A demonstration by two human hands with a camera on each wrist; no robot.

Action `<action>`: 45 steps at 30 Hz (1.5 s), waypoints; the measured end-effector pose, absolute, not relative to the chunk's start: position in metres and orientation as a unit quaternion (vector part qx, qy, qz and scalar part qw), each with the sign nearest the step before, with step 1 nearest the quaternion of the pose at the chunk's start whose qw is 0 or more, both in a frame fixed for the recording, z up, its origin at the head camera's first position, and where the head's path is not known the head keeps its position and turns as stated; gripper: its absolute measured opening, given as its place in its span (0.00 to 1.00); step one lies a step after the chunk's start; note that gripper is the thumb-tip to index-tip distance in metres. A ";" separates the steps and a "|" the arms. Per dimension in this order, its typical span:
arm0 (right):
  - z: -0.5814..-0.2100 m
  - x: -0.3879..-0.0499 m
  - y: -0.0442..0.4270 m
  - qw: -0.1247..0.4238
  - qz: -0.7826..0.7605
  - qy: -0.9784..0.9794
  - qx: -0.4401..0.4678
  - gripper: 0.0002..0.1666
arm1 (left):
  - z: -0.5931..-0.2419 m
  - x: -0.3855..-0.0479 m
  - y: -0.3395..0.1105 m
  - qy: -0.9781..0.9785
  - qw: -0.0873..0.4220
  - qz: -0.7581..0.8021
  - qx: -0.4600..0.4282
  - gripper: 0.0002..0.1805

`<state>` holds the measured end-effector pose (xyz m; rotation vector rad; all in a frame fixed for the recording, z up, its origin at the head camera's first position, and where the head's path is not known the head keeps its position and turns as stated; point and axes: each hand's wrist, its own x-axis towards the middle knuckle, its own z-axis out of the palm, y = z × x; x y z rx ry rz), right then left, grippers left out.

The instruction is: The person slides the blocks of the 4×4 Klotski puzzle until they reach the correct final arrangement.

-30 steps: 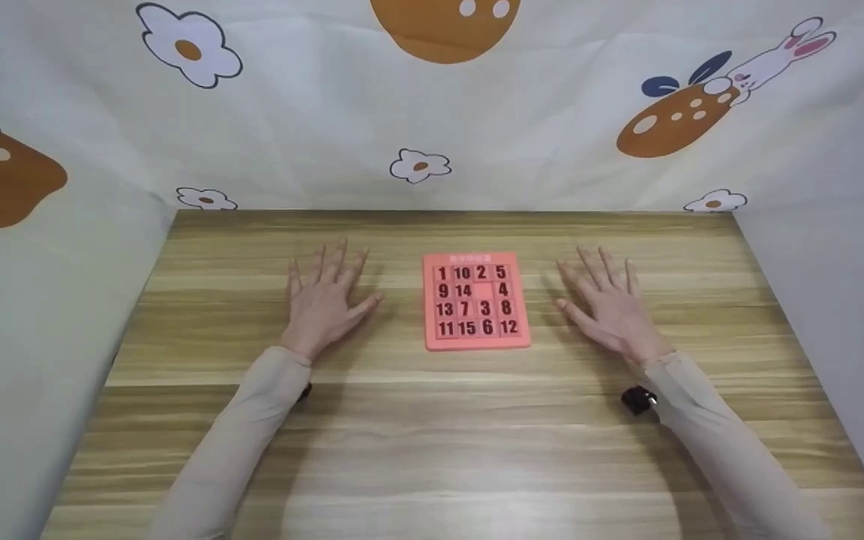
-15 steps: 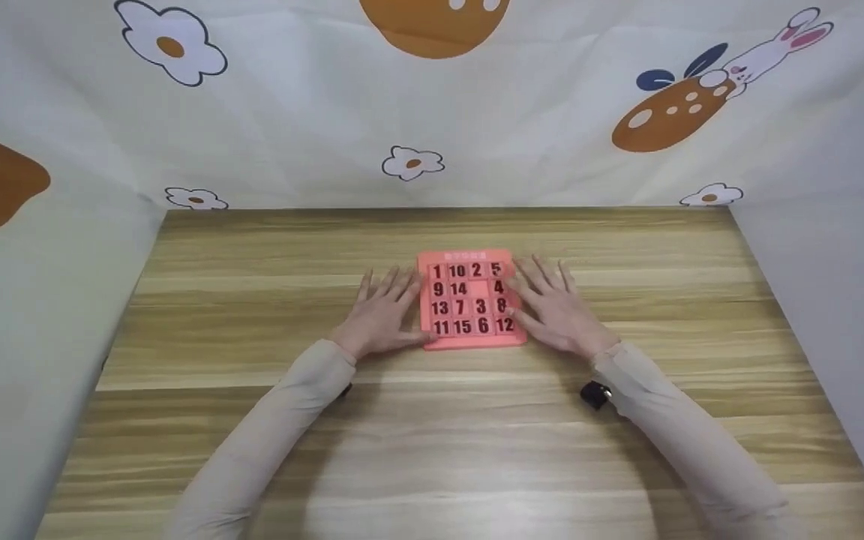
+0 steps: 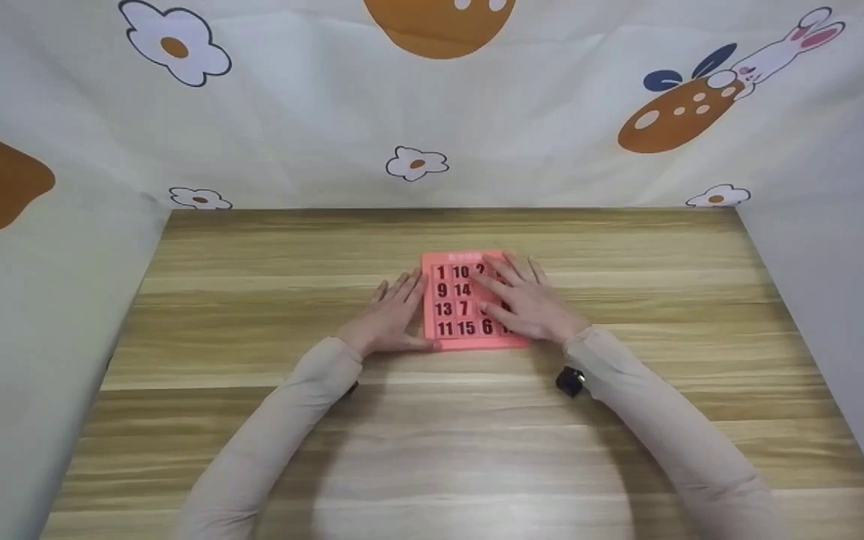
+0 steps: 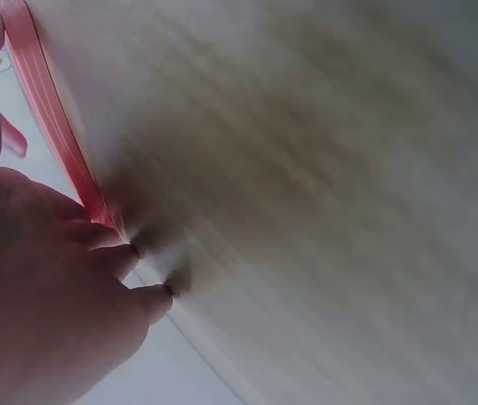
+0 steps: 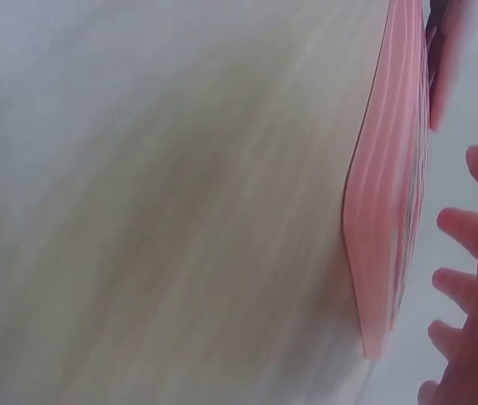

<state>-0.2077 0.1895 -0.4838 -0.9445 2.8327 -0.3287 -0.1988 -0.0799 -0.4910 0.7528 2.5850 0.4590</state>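
Note:
A pink number slide puzzle lies flat on the wooden table, its tiles marked with black numerals. My left hand is at its left side, with straight fingers along the left edge and the thumb at the lower left corner. In the left wrist view, the thumb and fingers of that left hand touch the puzzle's side. My right hand spreads over the right half of the puzzle and covers several tiles. The right wrist view shows its spread fingers above the tile face, apart from the puzzle's side.
The wooden table extends around the puzzle on all sides. A pale cloth with flowers, orange fruit shapes and a rabbit hangs behind the table and along both sides. A black wrist device sits under the right sleeve.
Both hands have come inward from flat on the table beside the puzzle. The left hand has reached its left edge, and the right hand has moved left over the tiles. The puzzle has stayed put.

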 end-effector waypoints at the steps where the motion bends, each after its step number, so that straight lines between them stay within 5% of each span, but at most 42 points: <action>1: -0.484 -0.208 0.188 0.072 -0.110 0.939 -0.318 0.33 | -0.491 -0.199 -0.080 0.926 0.205 0.165 0.271 0.65; 16: -0.480 -0.202 0.193 0.044 -0.105 0.948 -0.298 0.27 | -0.492 -0.199 -0.080 0.929 0.204 0.154 0.269 0.66; 34: -0.488 -0.201 0.174 0.096 -0.131 0.940 -0.300 0.32 | -0.492 -0.200 -0.078 0.931 0.203 0.147 0.266 0.66; 45: -0.485 -0.202 0.182 0.052 -0.153 0.945 -0.286 0.34 | -0.493 -0.200 -0.080 0.929 0.202 0.148 0.273 0.65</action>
